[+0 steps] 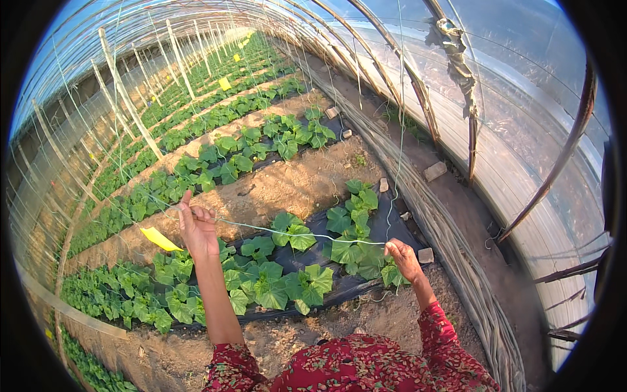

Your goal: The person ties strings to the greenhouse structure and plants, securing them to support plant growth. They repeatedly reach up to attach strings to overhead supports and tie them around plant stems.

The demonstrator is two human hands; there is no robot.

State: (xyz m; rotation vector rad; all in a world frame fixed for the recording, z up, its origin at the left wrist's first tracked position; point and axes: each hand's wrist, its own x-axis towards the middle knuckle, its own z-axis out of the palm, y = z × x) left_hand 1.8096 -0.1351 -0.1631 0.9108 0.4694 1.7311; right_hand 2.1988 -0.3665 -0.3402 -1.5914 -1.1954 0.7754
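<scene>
A pale green string runs between my two hands above a row of leafy young plants, which look like cucumber. My left hand is raised, index finger pointing up, with the string passing across its curled fingers. My right hand pinches the other part of the string between thumb and fingers. From there a hanging length of string rises towards the roof. Below my hands, broad green leaves grow through black plastic film. A yellow card hangs just left of my left forearm.
Bare soil paths separate further plant rows. On the right lie a long bundle of grey strips and several bricks. Curved poles carry the clear plastic wall. Leaning posts and hanging strings stand left.
</scene>
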